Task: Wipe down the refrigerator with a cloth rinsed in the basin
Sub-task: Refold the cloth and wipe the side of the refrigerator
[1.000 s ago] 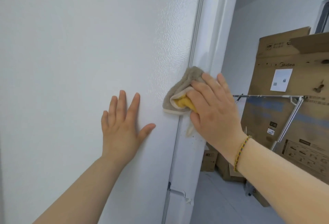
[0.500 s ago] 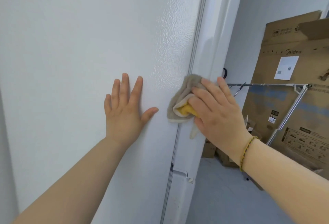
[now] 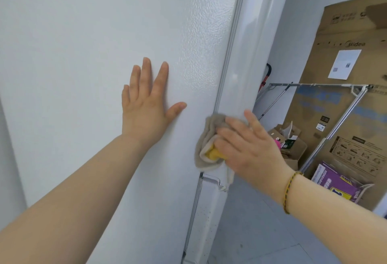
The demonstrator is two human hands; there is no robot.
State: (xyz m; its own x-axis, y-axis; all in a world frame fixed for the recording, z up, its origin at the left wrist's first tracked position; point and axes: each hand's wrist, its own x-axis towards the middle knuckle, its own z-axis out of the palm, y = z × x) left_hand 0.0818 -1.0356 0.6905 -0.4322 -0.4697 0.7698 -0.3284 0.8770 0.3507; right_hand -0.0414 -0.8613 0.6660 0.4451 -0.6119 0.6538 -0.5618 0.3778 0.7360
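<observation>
Left hand (image 3: 146, 106) lies flat on the white, textured side panel of the refrigerator (image 3: 83, 54). Its fingers are straight and slightly spread, its thumb angles toward the panel's right edge, and it holds nothing. Right hand (image 3: 251, 148) presses a bunched cloth (image 3: 206, 152) against the refrigerator's front corner, over the vertical seam (image 3: 228, 54). The cloth is grey-beige outside, with a yellow fold showing. The fingers lie extended across the cloth rather than wrapped round it, and the thumb is hidden. A loose tail of cloth hangs below the palm, just above a notch in the door edge. Bare panel separates the left thumb from the cloth and extends above both hands. Both forearms reach up from the lower edge of view, and the right wrist carries a braided yellow bracelet (image 3: 290, 192). Right of the corner lies grey floor (image 3: 251, 232). Beyond it a metal drying rack (image 3: 343, 117) stands before a large Midea cardboard box (image 3: 351, 31). A purple box (image 3: 333, 180) sits at the rack's foot.
</observation>
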